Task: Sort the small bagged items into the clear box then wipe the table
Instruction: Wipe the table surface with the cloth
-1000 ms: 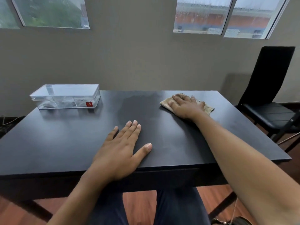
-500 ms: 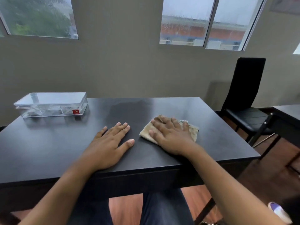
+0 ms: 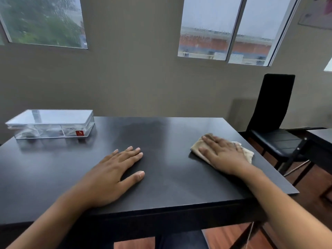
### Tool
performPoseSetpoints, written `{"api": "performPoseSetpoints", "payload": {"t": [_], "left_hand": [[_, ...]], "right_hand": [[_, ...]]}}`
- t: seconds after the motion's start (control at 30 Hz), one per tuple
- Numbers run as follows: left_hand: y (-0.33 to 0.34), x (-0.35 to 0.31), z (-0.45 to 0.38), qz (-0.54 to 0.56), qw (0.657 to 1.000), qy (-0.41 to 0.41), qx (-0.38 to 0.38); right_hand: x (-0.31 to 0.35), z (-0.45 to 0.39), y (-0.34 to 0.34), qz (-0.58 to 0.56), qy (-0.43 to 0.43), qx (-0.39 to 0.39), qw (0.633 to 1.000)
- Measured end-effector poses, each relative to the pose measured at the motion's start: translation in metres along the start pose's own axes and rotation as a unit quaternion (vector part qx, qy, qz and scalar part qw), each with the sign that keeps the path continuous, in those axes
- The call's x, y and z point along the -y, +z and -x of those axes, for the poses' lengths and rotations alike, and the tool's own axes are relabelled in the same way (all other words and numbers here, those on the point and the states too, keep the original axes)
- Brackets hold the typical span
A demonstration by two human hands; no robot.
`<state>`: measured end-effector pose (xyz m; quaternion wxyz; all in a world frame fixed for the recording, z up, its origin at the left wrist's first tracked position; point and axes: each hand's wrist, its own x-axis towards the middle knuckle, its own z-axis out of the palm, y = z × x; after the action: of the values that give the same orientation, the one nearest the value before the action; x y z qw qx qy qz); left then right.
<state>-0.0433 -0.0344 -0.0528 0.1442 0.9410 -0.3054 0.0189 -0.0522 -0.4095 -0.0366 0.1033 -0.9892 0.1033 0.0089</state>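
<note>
My right hand (image 3: pixel 222 155) presses the cloth (image 3: pixel 248 154) flat near the tabletop's (image 3: pixel 170 186) right edge, fingers spread — soft, limp, best pinned by palm.

Two bare forearms and hands, left (image 3: pixel 111 178) and right (image 3: pixel 224 155), no sleeves; dark blue trousers (image 3: pixel 179 241).

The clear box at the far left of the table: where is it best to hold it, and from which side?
Probably by the two long walls of the clear box, just under its shut lid, coming from above: it lies flat, long and low, and no handle shows.
</note>
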Motion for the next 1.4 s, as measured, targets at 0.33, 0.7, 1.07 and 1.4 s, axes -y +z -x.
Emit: {"api": "performPoseSetpoints", "payload": {"t": [0.33, 0.7, 1.07, 1.4], "left_hand": [[0.004, 0.006, -0.009, 0.045, 0.998, 0.002, -0.038], [-0.011, 0.028, 0.022, 0.063, 0.990, -0.034, -0.125], [-0.029, 0.079, 0.056, 0.097, 0.949, -0.186, -0.236], [-0.030, 0.068, 0.053, 0.119, 0.937, -0.206, -0.257]], "right_hand": [[0.063, -0.116, -0.002, -0.020, 0.017, 0.025, 0.999], [0.136, -0.021, 0.034, -0.010, -0.248, 0.031, 0.968], [0.238, -0.037, 0.050, -0.013, -0.191, 0.013, 0.981], [0.245, 0.066, 0.062, -0.002, -0.319, 0.025, 0.948]]}}
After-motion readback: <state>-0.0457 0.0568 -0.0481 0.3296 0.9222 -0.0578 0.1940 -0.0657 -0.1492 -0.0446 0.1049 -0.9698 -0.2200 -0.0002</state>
